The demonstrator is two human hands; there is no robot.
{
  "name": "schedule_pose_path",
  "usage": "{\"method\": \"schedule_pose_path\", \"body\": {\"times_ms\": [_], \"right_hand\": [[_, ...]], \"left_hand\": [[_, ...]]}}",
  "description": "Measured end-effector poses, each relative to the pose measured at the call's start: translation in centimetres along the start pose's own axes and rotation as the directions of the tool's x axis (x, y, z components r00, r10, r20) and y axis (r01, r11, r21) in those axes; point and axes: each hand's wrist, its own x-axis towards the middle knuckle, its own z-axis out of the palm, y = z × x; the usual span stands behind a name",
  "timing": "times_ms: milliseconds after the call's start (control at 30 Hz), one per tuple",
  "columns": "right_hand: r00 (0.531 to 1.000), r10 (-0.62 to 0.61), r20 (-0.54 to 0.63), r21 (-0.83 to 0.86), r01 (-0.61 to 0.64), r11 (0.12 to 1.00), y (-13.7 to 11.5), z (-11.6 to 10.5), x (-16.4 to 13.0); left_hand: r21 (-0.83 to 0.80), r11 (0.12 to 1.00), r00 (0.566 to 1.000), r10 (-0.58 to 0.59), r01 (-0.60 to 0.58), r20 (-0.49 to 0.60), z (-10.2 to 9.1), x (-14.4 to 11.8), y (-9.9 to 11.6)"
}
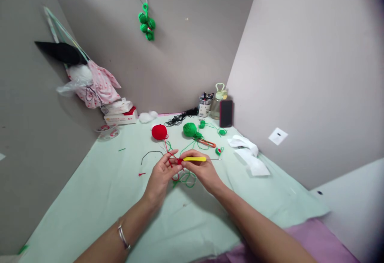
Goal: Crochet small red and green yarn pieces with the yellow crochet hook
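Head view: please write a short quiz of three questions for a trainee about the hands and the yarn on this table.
1. True or false: the right hand holds a yellow-handled crochet hook.
2. Which ball of yarn lies farther to the left on the green table cover? A) the red yarn ball B) the green yarn ball
3. Fill in: the left hand pinches a strand of ____ yarn, and its wrist wears a silver bracelet.

Key: 1 true. 2 A. 3 red; the red strand runs from the left hand's fingers up to the red ball.
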Motion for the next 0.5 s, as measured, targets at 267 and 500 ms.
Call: {"method": "schedule_pose_path", "body": {"times_ms": [267, 500], "right_hand": [[0.996, 0.089, 0.026, 0.111, -0.092, 0.99, 1.3, -0.7, 0.7], [0.998, 0.05, 0.041, 0.034, -0.051, 0.998, 1.0, 0.0, 0.3]], "left_hand": [[0.02, 0.999, 0.997, -0.043, 0.042, 0.059, -0.2, 0.2, 0.3], [0.118, 0.993, 0.998, -0.022, 0.015, 0.058, -0.6, 0.6, -0.7]]}}
